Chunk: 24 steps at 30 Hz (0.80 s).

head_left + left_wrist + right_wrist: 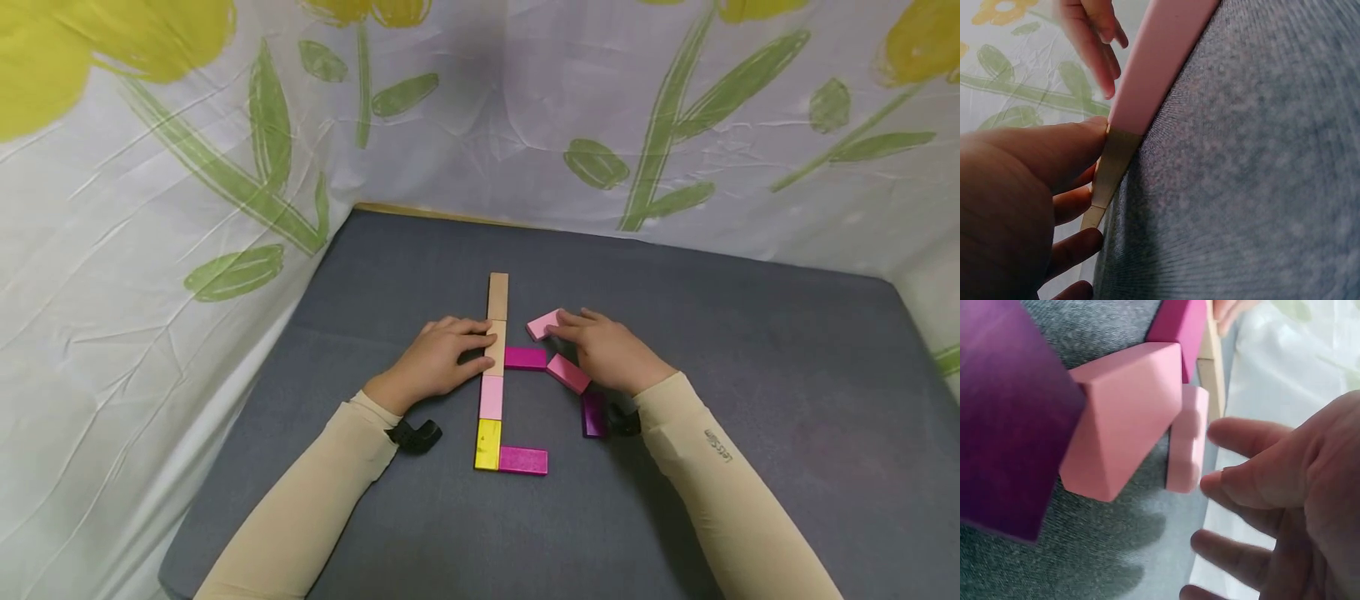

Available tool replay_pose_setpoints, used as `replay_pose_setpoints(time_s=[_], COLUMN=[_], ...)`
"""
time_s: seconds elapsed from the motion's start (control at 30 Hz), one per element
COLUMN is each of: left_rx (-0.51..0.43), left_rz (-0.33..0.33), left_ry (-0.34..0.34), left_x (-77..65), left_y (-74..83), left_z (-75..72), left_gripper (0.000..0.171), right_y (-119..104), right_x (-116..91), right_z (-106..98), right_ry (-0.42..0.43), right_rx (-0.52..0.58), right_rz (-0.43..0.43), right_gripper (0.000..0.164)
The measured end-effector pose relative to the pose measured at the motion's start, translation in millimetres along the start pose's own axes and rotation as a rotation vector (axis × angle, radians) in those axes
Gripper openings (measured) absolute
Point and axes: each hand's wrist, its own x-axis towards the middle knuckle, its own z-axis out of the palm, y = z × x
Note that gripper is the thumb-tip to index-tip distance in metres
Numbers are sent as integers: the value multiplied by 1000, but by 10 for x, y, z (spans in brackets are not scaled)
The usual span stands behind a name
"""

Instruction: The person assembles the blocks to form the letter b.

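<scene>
A straight column of blocks lies on the dark table: two natural wood blocks (498, 297), a pale pink block (491, 397) and a yellow block (487, 444). My left hand (435, 358) rests its fingertips and thumb against the lower wood block (495, 348) from the left. Beside a loose pink block (543, 323), my right hand (611, 350) has its fingers spread; in the right wrist view a narrow gap shows between fingertips and that block (1186, 447). Below it, a magenta block (525, 358), a darker pink block (567, 373) and a purple block (593, 415) form a bent line.
Another magenta block (523, 461) extends right from the yellow one. The grey-covered table (780, 375) stretches out to the right. A white cloth with painted flowers (480, 125) hangs along the back and left sides.
</scene>
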Motion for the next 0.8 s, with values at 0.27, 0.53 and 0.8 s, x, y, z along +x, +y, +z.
replay_pose_setpoints(time_s=[0.27,0.53,0.8], left_rx=[-6,-9,-4], left_rz=[15,23,39], left_ry=[10,27,40], left_x=[-1,-10,-7], left_y=[1,-3,-5], left_z=[-5,-12,-2], left_gripper=[49,49,48], right_y=[37,158,204], right_x=[2,-53,-147], right_z=[15,-33,-62], right_ry=[29,64,107], right_rx=[-108,-92,-99], right_rz=[-7,24,30], right_gripper=[50,43,28])
